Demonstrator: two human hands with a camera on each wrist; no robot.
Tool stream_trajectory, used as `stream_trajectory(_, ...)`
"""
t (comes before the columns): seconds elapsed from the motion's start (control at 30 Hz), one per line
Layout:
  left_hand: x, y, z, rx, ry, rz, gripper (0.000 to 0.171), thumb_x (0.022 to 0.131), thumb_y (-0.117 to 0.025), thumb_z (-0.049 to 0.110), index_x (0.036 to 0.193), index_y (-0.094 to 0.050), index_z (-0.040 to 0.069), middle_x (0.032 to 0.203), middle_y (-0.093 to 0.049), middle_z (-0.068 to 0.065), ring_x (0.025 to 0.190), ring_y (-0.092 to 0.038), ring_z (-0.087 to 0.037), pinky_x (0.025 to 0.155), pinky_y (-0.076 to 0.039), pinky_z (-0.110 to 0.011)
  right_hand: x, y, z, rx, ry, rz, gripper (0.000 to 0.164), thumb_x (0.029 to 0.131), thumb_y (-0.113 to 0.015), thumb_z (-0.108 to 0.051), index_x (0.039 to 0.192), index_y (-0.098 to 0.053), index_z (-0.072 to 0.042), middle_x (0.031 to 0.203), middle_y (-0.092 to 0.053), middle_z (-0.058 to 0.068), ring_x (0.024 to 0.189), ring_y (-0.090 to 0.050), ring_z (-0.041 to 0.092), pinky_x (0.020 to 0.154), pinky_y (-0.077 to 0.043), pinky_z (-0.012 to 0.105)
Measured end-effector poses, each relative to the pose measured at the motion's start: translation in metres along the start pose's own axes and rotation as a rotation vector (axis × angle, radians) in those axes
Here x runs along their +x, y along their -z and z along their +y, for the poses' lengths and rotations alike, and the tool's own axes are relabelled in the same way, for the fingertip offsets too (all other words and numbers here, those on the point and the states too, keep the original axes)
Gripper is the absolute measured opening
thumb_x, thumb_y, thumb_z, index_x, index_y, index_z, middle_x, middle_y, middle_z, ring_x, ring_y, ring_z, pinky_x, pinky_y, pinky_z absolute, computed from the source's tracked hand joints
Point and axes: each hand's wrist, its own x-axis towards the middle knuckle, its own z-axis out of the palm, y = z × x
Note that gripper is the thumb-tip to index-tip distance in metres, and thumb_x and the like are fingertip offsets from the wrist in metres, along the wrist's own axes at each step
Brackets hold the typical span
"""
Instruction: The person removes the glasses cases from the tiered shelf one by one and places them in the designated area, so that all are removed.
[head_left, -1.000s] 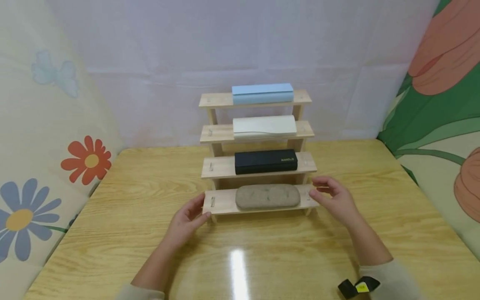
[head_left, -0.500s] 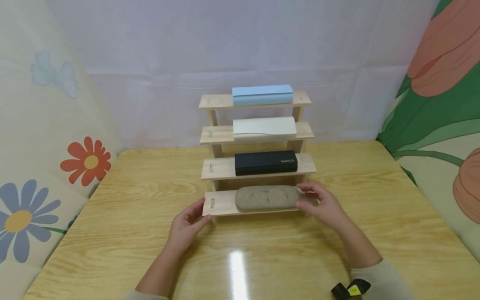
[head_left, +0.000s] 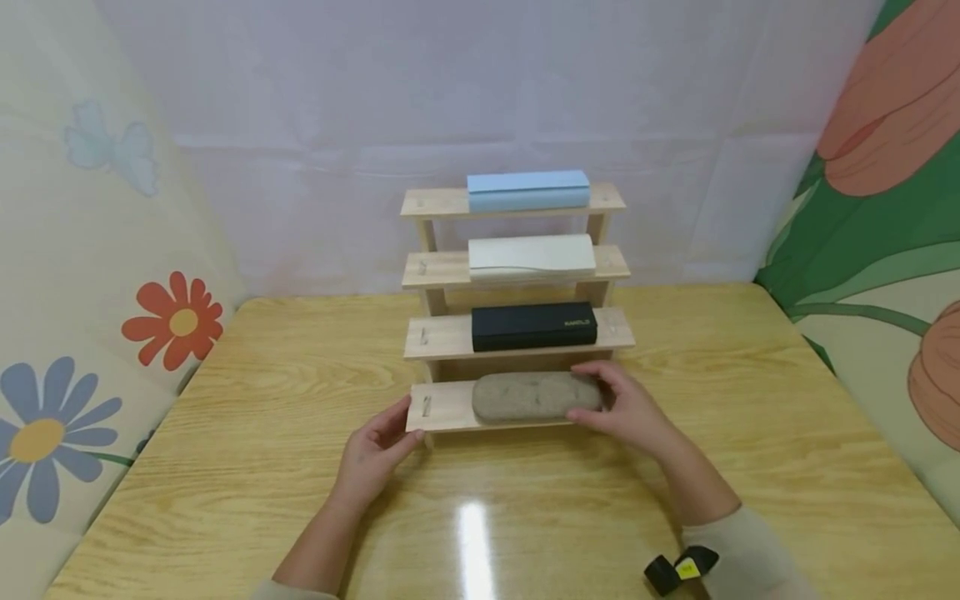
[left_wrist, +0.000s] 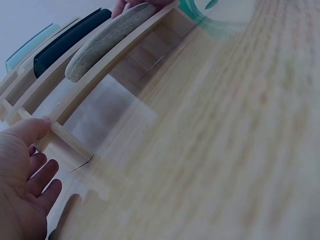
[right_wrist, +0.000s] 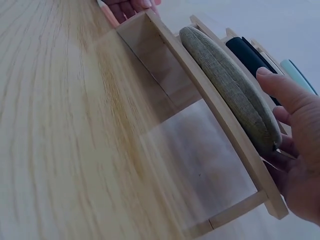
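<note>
A grey-beige glasses case (head_left: 525, 395) with rounded ends lies on the bottom shelf (head_left: 448, 417) of a stepped wooden stand. My right hand (head_left: 618, 410) curls round its right end, fingers along the far side and thumb at the near side. In the right wrist view the fingers reach behind the case (right_wrist: 227, 82) while the thumb shows above it; thumb contact is unclear. My left hand (head_left: 372, 454) grips the shelf's left end, its thumb on the front corner in the left wrist view. Above, one per shelf, sit a black case (head_left: 534, 326), a white case (head_left: 531, 256) and a light-blue case (head_left: 528, 191).
The stand rests on a wood-grain table (head_left: 300, 375), close to a white cloth backdrop (head_left: 315, 158). Flower-patterned fabric hangs at both sides. A black strap with a yellow label (head_left: 686, 568) is by the right sleeve.
My right hand has moved left from the bottom shelf's right end to round the grey-beige case's right end. The left hand has stayed on the shelf. The case looks unmoved.
</note>
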Motion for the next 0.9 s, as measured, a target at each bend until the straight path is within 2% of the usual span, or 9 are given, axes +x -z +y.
stream_trajectory(0.53, 0.001, 0.000, -0.003, 0.009, 0.011, 0.006, 0.053, 0.088, -0.071, 0.003, 0.138, -0.053, 0.000, 0.139, -0.057, -0.017, 0.126, -0.054, -0.027, 0.090, -0.044, -0.009, 0.011, -0.010, -0.005, -0.080, -0.015, -0.070, 0.059, 0.079, -0.083, -0.026, 0.131, -0.058, -0.010, 0.138, -0.054, 0.016, 0.123, -0.052, 0.036, 0.103, -0.042, 0.055)
stream_trajectory(0.9, 0.000, 0.000, -0.004, 0.003, -0.001, 0.001, 0.053, 0.089, -0.070, 0.006, 0.139, -0.052, 0.000, 0.141, -0.055, -0.016, 0.129, -0.052, -0.029, 0.092, -0.043, -0.008, 0.016, -0.012, -0.010, -0.146, 0.024, -0.111, 0.068, 0.076, -0.085, -0.030, 0.134, -0.057, -0.011, 0.138, -0.054, 0.016, 0.126, -0.050, 0.037, 0.104, -0.040, 0.058)
